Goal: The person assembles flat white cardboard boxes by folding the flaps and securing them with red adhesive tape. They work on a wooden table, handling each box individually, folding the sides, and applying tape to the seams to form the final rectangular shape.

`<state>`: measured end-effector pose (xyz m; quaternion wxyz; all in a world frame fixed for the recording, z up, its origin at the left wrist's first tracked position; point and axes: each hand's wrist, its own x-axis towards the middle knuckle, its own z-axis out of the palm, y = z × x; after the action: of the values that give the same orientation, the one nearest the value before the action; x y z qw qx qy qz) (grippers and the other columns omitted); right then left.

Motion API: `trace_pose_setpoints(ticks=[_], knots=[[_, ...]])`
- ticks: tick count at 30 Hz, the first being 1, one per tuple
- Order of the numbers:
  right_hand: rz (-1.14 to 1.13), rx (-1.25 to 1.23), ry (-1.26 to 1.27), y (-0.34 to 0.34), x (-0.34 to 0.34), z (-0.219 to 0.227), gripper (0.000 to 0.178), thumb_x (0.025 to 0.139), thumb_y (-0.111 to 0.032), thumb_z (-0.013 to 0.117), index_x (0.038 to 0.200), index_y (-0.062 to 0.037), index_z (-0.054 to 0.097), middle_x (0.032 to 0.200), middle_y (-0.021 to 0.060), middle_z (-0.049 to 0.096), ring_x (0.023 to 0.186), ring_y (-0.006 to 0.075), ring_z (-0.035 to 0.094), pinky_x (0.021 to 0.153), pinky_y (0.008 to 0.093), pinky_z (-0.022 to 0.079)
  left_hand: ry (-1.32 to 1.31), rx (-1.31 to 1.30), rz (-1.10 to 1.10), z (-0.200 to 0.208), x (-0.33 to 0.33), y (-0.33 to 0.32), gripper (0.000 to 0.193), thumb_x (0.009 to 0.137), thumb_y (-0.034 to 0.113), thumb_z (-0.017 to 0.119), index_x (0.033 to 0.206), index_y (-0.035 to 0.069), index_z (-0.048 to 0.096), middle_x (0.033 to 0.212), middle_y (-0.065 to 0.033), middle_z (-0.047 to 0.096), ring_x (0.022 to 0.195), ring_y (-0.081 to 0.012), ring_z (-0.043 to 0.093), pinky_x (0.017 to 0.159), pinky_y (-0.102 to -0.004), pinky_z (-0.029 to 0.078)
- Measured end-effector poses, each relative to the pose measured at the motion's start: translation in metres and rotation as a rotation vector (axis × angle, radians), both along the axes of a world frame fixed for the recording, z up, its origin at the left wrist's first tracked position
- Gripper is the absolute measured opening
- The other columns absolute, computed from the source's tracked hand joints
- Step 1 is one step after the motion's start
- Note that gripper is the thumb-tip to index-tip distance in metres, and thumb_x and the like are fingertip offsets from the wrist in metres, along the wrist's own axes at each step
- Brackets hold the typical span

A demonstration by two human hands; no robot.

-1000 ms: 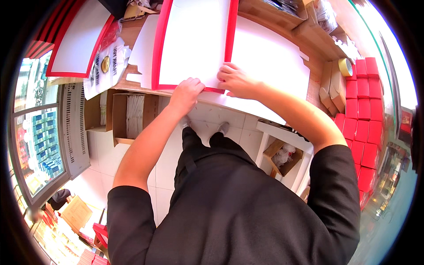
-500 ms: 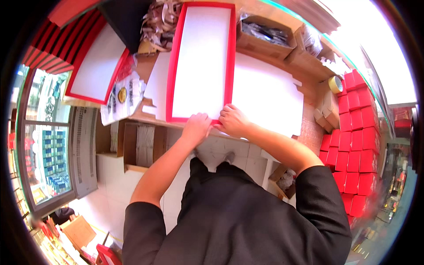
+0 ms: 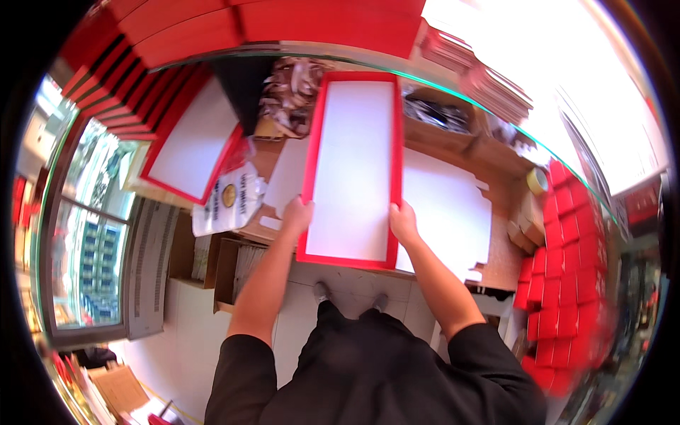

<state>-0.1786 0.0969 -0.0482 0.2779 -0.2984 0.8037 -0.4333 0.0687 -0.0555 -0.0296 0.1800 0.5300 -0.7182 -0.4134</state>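
Note:
A long, shallow red box [image 3: 347,263] with a white inside lies lengthwise before me, its near end reaching over the table's front edge. My left hand [image 3: 297,214] is closed on its left long wall, and my right hand [image 3: 403,222] grips the right wall at about the same height. Under and beside the box lies a flat white die-cut cardboard sheet [image 3: 453,212], which shows on both sides of it. The fingers beneath the box walls are partly hidden.
Left of the box are a white plastic bag [image 3: 244,205] and another red-rimmed white box [image 3: 175,191]. Behind stand a heap of pinkish ribbons [image 3: 292,92] and a carton of dark packets [image 3: 450,140]. Small red boxes [image 3: 570,248] are stacked right, near a tape roll [image 3: 537,180]. A glass edge crosses above.
Both hands have moved from the box's near end apart to its two long sides. The box sits lower in view, closer to my body, though the view itself has also shifted.

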Motion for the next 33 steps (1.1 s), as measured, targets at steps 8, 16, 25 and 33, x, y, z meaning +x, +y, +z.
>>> trace_pose_setpoints(ticks=[8,16,25,33], knots=[[0.126,-0.142,-0.118,0.081,0.083,0.04,0.025,0.092,-0.01,0.041,0.109,0.0009,0.056,0.087,0.0137,0.064,0.079,0.0209,0.06,0.073,0.0358,0.048,0.1,-0.134,0.224,0.005,0.069,0.124,0.029,0.086,0.013,0.05,0.112,0.0,0.051,0.087,-0.0274,0.064,0.084,-0.0457,0.061,0.073,-0.0534,0.048],[0.488,-0.067,-0.134,0.068,0.164,0.031,0.017,0.095,-0.011,0.044,0.105,-0.0009,0.054,0.074,0.0073,0.057,0.065,0.0146,0.051,0.061,0.0316,0.044,0.103,-0.135,0.525,-0.019,0.189,0.23,0.026,0.086,0.006,0.049,0.111,0.0,0.051,0.085,-0.0214,0.063,0.081,-0.0387,0.063,0.07,-0.0437,0.049],[0.552,-0.13,-0.683,-0.083,0.277,0.061,0.024,0.097,-0.017,0.044,0.111,-0.0035,0.058,0.081,-0.0007,0.056,0.073,0.0099,0.053,0.065,0.0265,0.044,0.818,-0.004,0.599,0.139,0.285,0.198,0.059,0.089,0.002,0.05,0.145,0.002,0.03,0.137,-0.0135,0.05,0.122,-0.0185,0.049,0.099,-0.0334,0.041],[0.538,-0.066,-1.26,-0.178,0.316,0.108,0.032,0.098,-0.031,0.045,0.121,-0.0086,0.051,0.106,0.0076,0.062,0.094,0.0192,0.06,0.079,0.0333,0.05,0.876,-0.347,0.683,0.17,0.301,0.04,0.043,0.095,0.015,0.054,0.135,0.004,0.042,0.128,-0.0087,0.051,0.111,-0.0176,0.055,0.089,-0.0326,0.05]])
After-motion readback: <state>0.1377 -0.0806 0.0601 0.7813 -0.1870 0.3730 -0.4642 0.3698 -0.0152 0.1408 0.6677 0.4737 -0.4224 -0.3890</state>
